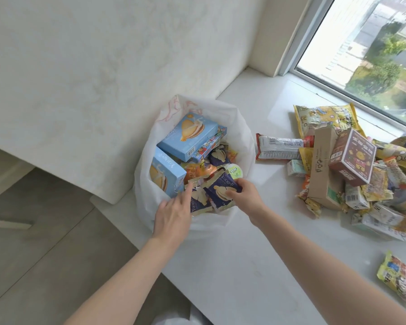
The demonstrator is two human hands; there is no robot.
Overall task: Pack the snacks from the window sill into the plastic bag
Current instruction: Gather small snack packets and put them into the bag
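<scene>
The white plastic bag (242, 137) stands open at the left end of the window sill (256, 266), against the wall. Inside it lie two light blue boxes (188, 137), a small green-lidded cup (236, 171) and several dark blue snack packets (223, 186). The right hand (244, 193) pinches one dark blue packet at the bag's mouth, thumb on its face. The left hand (172, 216) rests at the bag's near rim with its index finger stretched out onto another dark blue packet, gripping nothing. Well to the right, a pile of snacks (345, 167) remains on the sill, including a brown box (354, 158); a yellow packet (399, 277) lies apart, nearer the camera.
</scene>
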